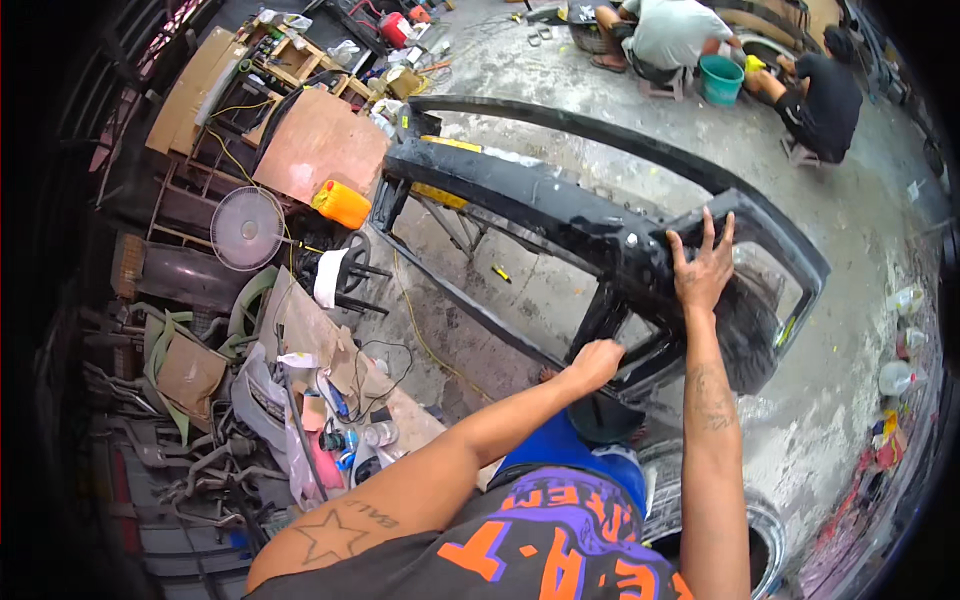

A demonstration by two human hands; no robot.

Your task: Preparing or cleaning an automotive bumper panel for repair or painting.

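Observation:
A large black car bumper (535,200) stretches across the middle, raised above the concrete floor, its right end curving toward me. My right hand (704,268) lies spread on the bumper's right end, palm down, holding nothing. My left hand (598,366) is closed in a fist close to the bumper's lower inner edge, left of the right hand. Whatever its fingers may hold is hidden. A dull, dusty patch shows on the rounded black corner below my right hand.
A round fan (248,229), an orange jerrycan (341,204) and a brown board (322,145) stand left of the bumper. Loose parts and scraps crowd the lower left. Two people squat at the upper right beside a green bucket (721,79). A yellow cord (428,340) crosses the floor.

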